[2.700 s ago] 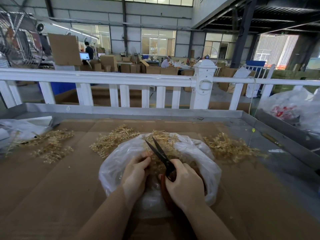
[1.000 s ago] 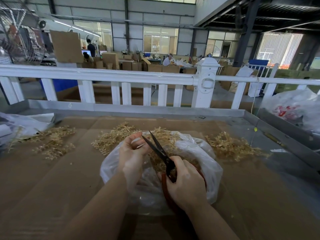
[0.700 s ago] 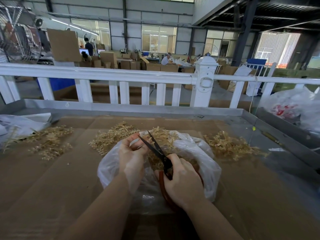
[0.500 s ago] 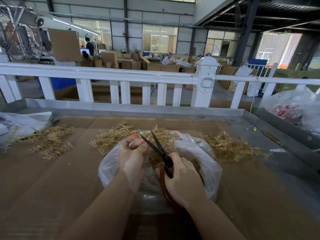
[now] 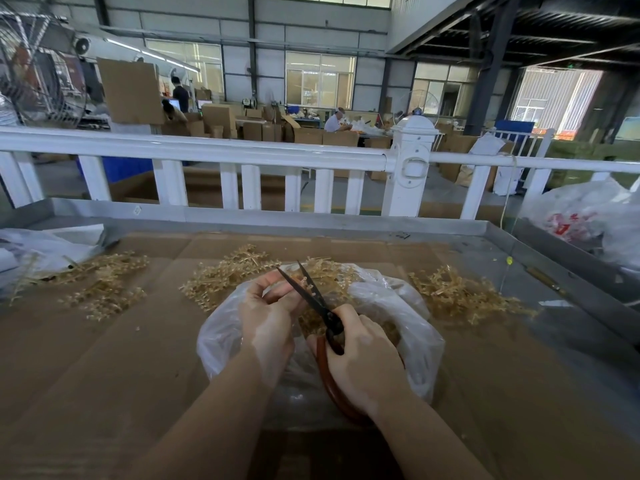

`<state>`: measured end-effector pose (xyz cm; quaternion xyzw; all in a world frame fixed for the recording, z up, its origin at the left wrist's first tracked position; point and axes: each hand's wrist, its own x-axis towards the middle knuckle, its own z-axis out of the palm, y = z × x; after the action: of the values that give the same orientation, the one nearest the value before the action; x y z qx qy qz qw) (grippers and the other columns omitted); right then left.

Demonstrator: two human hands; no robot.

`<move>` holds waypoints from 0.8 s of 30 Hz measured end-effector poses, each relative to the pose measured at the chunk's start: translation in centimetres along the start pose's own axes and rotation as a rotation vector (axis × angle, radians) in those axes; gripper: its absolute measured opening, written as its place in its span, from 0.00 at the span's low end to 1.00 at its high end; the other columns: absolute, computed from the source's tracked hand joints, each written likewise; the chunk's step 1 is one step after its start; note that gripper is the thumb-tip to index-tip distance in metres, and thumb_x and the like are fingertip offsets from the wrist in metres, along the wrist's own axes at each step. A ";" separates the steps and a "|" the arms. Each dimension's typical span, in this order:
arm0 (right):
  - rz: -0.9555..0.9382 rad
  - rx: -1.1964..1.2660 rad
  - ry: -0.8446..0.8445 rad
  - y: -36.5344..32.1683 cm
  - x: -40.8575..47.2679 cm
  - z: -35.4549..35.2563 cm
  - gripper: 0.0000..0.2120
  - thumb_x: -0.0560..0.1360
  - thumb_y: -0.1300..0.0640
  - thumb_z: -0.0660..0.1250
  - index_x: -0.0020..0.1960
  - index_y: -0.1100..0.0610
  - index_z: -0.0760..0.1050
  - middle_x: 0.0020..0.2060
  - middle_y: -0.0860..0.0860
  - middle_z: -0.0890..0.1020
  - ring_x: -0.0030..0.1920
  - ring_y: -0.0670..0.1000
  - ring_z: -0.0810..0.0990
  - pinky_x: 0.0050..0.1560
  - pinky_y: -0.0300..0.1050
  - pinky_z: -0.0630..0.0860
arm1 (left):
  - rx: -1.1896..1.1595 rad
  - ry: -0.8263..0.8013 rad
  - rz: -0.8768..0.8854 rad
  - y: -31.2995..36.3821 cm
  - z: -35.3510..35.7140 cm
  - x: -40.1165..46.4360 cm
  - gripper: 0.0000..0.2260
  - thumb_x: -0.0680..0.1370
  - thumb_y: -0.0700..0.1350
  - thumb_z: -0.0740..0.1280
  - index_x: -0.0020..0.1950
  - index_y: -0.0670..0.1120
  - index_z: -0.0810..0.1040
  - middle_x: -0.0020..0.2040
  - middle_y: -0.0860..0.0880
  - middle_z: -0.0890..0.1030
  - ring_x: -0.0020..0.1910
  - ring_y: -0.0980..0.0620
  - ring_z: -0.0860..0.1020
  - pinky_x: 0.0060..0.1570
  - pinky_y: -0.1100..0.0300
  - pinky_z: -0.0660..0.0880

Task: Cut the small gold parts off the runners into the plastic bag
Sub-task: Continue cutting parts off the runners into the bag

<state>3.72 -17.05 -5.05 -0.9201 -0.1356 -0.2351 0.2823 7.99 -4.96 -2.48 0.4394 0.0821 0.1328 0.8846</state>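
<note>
A clear plastic bag [image 5: 412,327] sits open on the cardboard in front of me, with small gold parts [image 5: 388,332] inside. My left hand [image 5: 268,317] pinches a gold runner [image 5: 306,282] over the bag's mouth. My right hand [image 5: 363,362] grips the red handles of black-bladed scissors [image 5: 317,301], and the blades are parted around the runner's tip.
Piles of gold runners lie on the cardboard at the left [image 5: 100,285], behind the bag [image 5: 228,275] and at the right [image 5: 460,294]. A metal tray rim [image 5: 277,218] and a white railing [image 5: 207,152] bound the far side. White bags sit at the left [image 5: 45,244] and right [image 5: 588,216].
My left hand rose from inside the bag to its far rim with a runner. The scissors followed it, their blades staying parted around the runner.
</note>
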 end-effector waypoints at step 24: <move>0.029 0.000 -0.089 0.9 0.1 -0.8 0.18 0.75 0.38 0.64 0.56 0.51 0.73 0.44 0.46 0.82 0.44 0.43 0.79 0.39 0.28 0.68 | 0.147 -0.110 -0.054 0.0 -1.2 0.8 0.15 0.73 0.23 0.64 0.50 0.43 0.74 0.34 0.48 0.77 0.39 0.49 0.80 0.34 0.62 0.80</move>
<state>3.86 -18.23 -4.85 -0.9316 -0.1349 -0.1899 0.2792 8.44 -3.80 -3.19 0.5073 0.0549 0.0781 0.8565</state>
